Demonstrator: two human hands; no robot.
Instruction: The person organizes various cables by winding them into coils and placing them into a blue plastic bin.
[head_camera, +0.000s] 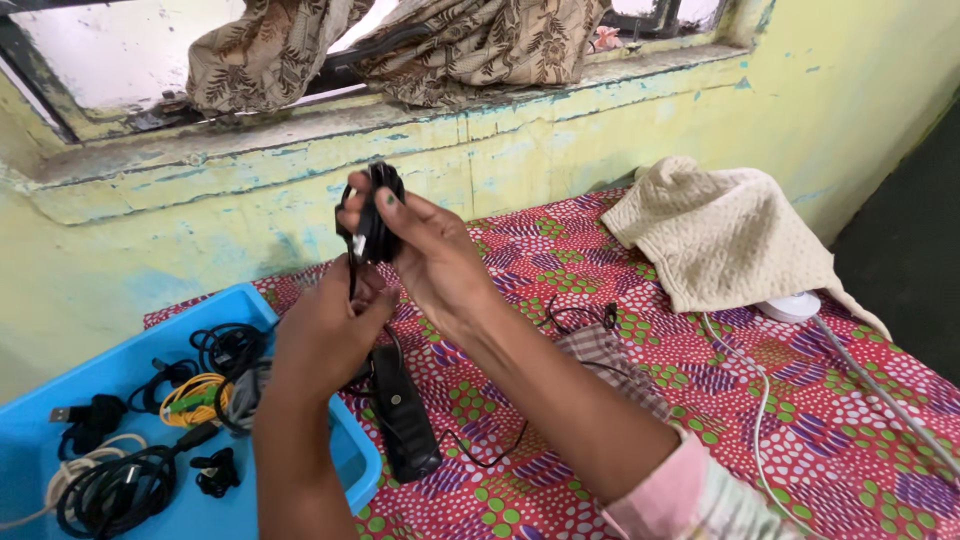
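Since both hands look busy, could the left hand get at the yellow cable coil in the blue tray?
Probably yes: the left hand hovers just right of the yellow coil, nothing between, though its grip pinches the black cable.

A home bedroom: patterned bedsheet (800, 420), curtained window (400, 40), peeling painted wall (150, 240).

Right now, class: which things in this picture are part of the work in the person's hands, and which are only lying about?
In hand:
- coiled black cable, gripped by the right hand
- its loose end, pinched by the left hand
- black power adapter below the hands

Lying about:
- blue tray of bundled cables
- cream cloth
- white cable
- patterned bedsheet
- curtain
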